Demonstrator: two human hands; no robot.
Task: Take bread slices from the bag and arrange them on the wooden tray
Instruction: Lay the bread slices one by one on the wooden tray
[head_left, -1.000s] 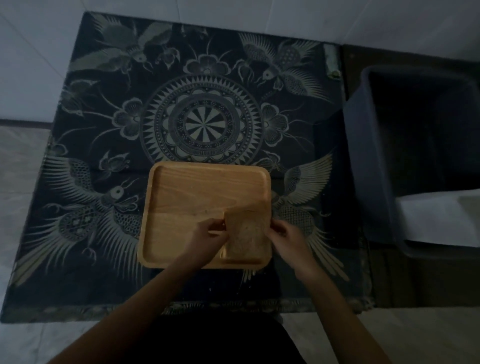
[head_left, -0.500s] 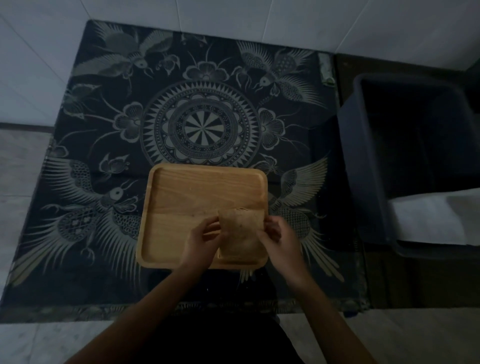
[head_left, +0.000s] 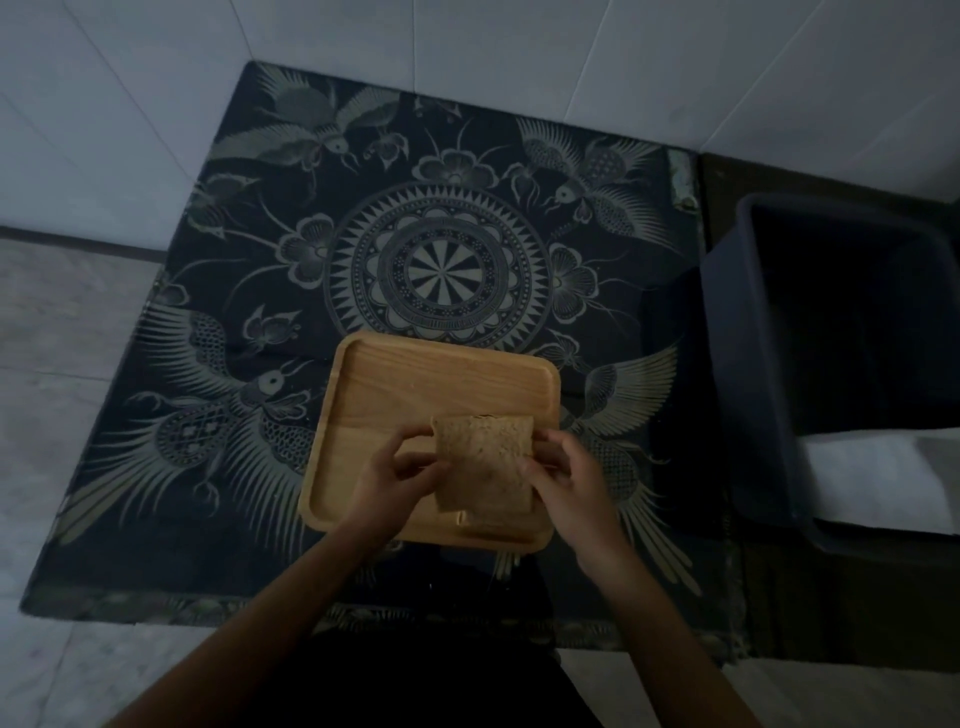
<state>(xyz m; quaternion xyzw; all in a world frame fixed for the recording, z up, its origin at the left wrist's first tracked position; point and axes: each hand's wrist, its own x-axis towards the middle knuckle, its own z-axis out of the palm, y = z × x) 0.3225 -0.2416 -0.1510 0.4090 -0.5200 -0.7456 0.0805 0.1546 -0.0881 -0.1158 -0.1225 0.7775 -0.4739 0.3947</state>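
A square wooden tray (head_left: 415, 379) lies on a dark patterned cloth. Over its near right corner I hold a brown bread slice (head_left: 483, 457) between both hands, lifted and tilted up off the tray. My left hand (head_left: 400, 478) pinches its left edge and my right hand (head_left: 561, 483) grips its right edge. Under the held slice, the edge of another slice (head_left: 493, 522) shows flat in the tray's near right corner. No bread bag is in sight.
The cloth (head_left: 436, 260) with birds and a round centre pattern covers a table set against white tiled walls. A dark plastic bin (head_left: 753, 364) stands to the right, with something white (head_left: 872, 473) lying in its near part.
The bread slice has been raised off the tray's near right corner and tilted toward me, both hands still on its edges. The camera has tipped slightly, shifting the scene down and right.
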